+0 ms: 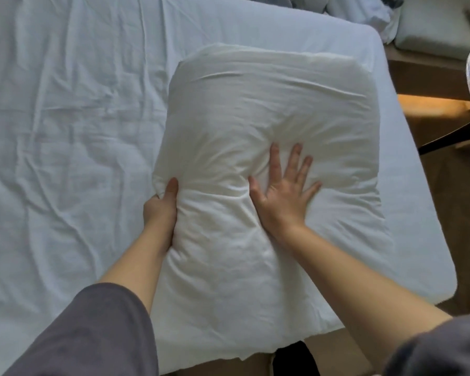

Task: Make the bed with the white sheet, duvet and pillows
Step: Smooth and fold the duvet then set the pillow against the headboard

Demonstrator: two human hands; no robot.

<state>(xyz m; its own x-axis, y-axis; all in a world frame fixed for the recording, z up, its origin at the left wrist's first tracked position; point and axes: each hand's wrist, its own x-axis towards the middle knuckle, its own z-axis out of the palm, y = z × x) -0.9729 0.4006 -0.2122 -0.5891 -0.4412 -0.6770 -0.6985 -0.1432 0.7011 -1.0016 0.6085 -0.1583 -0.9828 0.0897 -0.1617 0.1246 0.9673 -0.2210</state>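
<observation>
**Both hands on a pillow at the bed's right side**

You are gripping the left edge of the white pillow (255, 109) with your left hand (162, 204). Its thumb is lying on top and its fingers are tucked out of sight under the edge. Your right hand (282, 196) is pressing flat on the pillow's top, fingers spread wide, denting the filling.

The pillow is lying lengthwise on the right part of the bed, on the white sheet (65, 131), with its near end hanging over the mattress's near edge. The sheet is lying wrinkled across the left and smoother toward the far right corner.

Grey sleeves (92, 335) are covering your upper arms. Brown floor (445, 213) is showing to the right, crossed by a dark furniture leg (445, 139). At the far right, a white cushion (432, 28) is sitting beside crumpled white bedding (364, 14).
</observation>
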